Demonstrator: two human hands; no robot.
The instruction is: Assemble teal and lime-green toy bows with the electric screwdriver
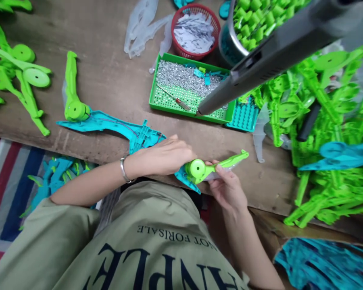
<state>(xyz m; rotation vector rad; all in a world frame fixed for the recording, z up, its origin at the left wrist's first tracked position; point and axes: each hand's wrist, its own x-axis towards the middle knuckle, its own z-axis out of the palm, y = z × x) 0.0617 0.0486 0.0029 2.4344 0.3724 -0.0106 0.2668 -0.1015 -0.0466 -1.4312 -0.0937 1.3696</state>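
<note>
Part (204, 171), lime green, pinched between right fingers (226, 175), left fingers (184, 154) curled alongside, hold unclear

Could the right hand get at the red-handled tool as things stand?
Probably, if the right hand frees itself of the green part it holds; the red-handled tool lies uncovered in the green tray, though the grey tool hangs close by.

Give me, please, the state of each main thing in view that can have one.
Green rectangular plastic tray: open, partly covered with silvery pieces
Slim red-handled metal tool: lying in the tray
Red round plastic basket: full of whitish pieces
Round metal bin: open, heaped with green plastic pieces
Lime-green hubbed plastic part: held
Right hand: closed on that part
Left hand: curled, grip hidden
</note>
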